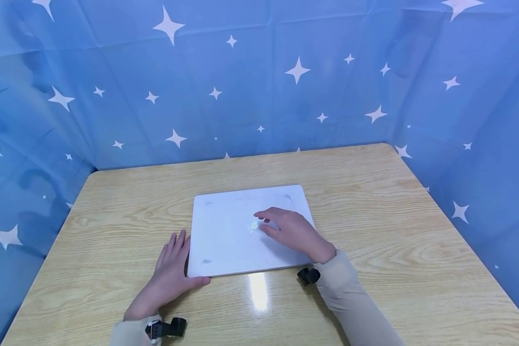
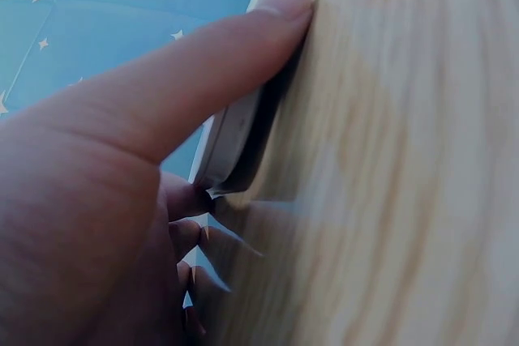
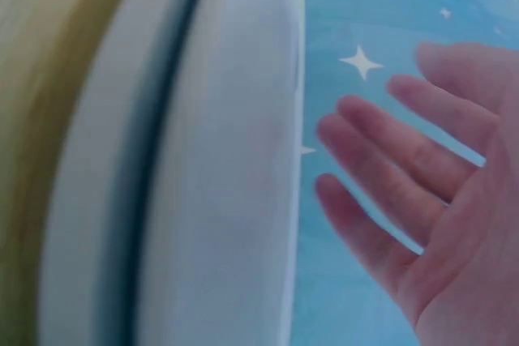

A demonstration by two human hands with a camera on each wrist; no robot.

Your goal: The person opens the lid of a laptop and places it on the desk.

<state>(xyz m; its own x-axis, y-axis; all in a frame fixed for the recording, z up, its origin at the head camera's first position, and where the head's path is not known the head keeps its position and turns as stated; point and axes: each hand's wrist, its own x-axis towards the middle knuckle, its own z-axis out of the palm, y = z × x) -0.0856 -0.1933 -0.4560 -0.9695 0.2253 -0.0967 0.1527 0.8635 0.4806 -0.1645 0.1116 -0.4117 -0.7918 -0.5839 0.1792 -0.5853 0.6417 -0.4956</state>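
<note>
A closed silver laptop (image 1: 225, 230) lies flat in the middle of the table, an apple logo (image 1: 253, 225) at the centre of its lid and a few grey smudges near the corners. At its front left corner is my left hand (image 1: 171, 269), fingers stretched along the left side and thumb (image 2: 219, 62) laid against the front edge. Over the right half of the lid hovers my right hand (image 1: 291, 230), its fingers loosely bent with nothing in them. In the right wrist view those fingers (image 3: 389, 160) spread apart, clear of the laptop's blurred edge (image 3: 227, 160).
The wooden table (image 1: 415, 230) extends to both sides of the laptop. A blue curtain (image 1: 251, 86) with white stars hangs behind the table and along both sides. Black wrist cameras (image 1: 166, 328) sit at both cuffs. Light glares on the wood in front of the laptop.
</note>
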